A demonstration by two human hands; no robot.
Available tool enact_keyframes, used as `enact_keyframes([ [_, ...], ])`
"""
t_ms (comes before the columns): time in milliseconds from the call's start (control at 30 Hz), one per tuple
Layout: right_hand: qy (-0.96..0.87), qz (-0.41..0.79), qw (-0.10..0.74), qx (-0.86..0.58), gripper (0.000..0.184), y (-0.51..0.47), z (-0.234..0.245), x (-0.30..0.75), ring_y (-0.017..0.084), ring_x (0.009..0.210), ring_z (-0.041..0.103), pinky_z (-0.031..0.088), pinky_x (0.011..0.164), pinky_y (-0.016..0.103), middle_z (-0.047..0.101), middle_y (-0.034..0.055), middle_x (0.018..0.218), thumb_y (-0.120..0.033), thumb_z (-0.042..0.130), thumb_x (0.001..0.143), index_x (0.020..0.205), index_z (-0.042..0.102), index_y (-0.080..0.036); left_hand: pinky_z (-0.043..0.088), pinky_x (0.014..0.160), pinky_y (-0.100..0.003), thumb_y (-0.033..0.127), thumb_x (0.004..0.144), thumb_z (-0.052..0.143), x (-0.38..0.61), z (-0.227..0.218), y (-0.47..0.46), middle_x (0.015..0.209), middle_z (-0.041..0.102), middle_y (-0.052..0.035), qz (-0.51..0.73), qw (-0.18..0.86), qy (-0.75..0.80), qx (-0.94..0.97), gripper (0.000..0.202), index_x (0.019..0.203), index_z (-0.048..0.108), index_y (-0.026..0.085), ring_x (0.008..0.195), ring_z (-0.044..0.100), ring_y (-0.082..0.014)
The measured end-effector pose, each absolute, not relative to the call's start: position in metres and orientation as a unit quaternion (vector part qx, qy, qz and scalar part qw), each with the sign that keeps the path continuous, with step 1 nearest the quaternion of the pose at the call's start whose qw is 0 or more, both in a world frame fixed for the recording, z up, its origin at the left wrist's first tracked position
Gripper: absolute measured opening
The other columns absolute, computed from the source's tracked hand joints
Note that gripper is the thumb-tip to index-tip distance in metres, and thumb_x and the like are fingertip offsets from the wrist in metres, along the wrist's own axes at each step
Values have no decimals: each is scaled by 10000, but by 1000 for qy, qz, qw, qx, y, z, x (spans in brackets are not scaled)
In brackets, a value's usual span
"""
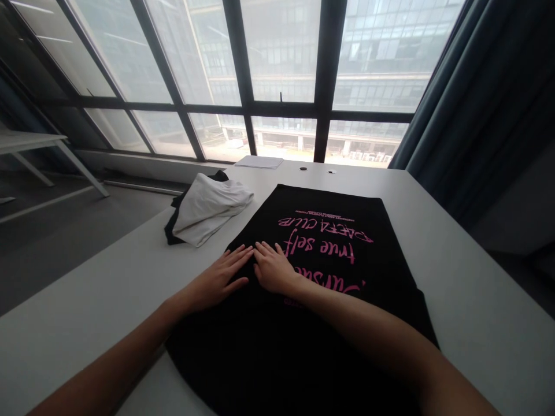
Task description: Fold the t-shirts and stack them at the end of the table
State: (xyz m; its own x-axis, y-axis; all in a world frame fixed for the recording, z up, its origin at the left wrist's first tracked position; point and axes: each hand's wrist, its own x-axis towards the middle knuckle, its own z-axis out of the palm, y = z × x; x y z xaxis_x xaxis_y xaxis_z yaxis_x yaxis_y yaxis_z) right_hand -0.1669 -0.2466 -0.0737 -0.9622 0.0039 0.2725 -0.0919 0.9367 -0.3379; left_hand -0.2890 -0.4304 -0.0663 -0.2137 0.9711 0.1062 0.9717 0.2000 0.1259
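Observation:
A black T-shirt (329, 231) with pink lettering lies spread flat on the white table (477, 289), its print facing up. My left hand (219, 278) rests flat on the shirt's left edge, fingers stretched out. My right hand (273, 268) lies flat beside it on the black cloth, fingers extended toward the left hand so the fingertips nearly meet. Neither hand holds anything.
A folded white garment (208, 208) lies on a dark one at the table's far left. A sheet of paper (259, 162) sits at the far edge by the window. Two cable holes (316, 170) are in the tabletop. A curtain (485, 104) hangs at right.

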Motion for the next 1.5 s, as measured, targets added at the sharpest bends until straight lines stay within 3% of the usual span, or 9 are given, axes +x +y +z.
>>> enact_keyframes([
  [200, -975, 173, 138, 21, 519, -247, -74, -167, 269, 1484, 304, 207, 1217, 540, 397, 143, 1585, -280, 403, 991, 1472, 443, -90, 236, 1217, -533, 578, 1022, 397, -294, -77, -428, 1632, 285, -81, -82, 20, -792, -605, 682, 1602, 249, 252, 1517, 231, -301],
  [433, -975, 164, 147, 23, 507, -247, -74, -168, 280, 1475, 317, 224, 1206, 554, 402, 155, 1580, -283, 406, 991, 1452, 459, -79, 225, 1225, -512, 575, 1035, 337, -296, -70, -428, 1624, 317, -88, -125, 53, -811, -569, 662, 1590, 290, 218, 1520, 234, -271],
  [667, -975, 162, 150, 21, 513, -247, -76, -169, 280, 1468, 328, 232, 1206, 546, 407, 150, 1578, -290, 410, 991, 1459, 455, -84, 239, 1211, -543, 581, 1015, 371, -294, -78, -423, 1602, 361, -99, -114, 28, -822, -558, 643, 1545, 397, 217, 1505, 272, -296],
  [867, -976, 163, 142, 20, 518, -247, -76, -169, 281, 1478, 312, 212, 1208, 554, 395, 152, 1585, -291, 410, 991, 1467, 451, -90, 212, 1227, -512, 584, 1027, 321, -291, -71, -423, 1614, 338, -110, -138, 45, -836, -528, 670, 1543, 390, 163, 1519, 237, -266],
  [1000, -976, 169, 139, 16, 525, -247, -76, -169, 275, 1480, 313, 208, 1213, 540, 395, 145, 1586, -288, 416, 988, 1479, 445, -104, 212, 1213, -563, 596, 1007, 368, -290, -76, -423, 1617, 318, -111, -93, -2, -837, -539, 681, 1550, 383, 186, 1518, 230, -300],
  [1200, -975, 171, 139, 16, 523, -247, -76, -169, 273, 1479, 314, 206, 1213, 542, 393, 142, 1588, -294, 413, 987, 1475, 451, -110, 218, 1217, -542, 535, 1034, 356, -286, -72, -423, 1623, 316, -85, -120, 44, -835, -535, 619, 1574, 334, 232, 1521, 226, -272],
  [1500, -976, 171, 137, 17, 521, -247, -75, -168, 272, 1481, 307, 201, 1213, 541, 391, 145, 1588, -295, 411, 989, 1472, 451, -104, 203, 1206, -578, 558, 1026, 360, -290, -79, -425, 1632, 288, -104, -103, 32, -843, -528, 640, 1574, 333, 228, 1526, 201, -295],
])
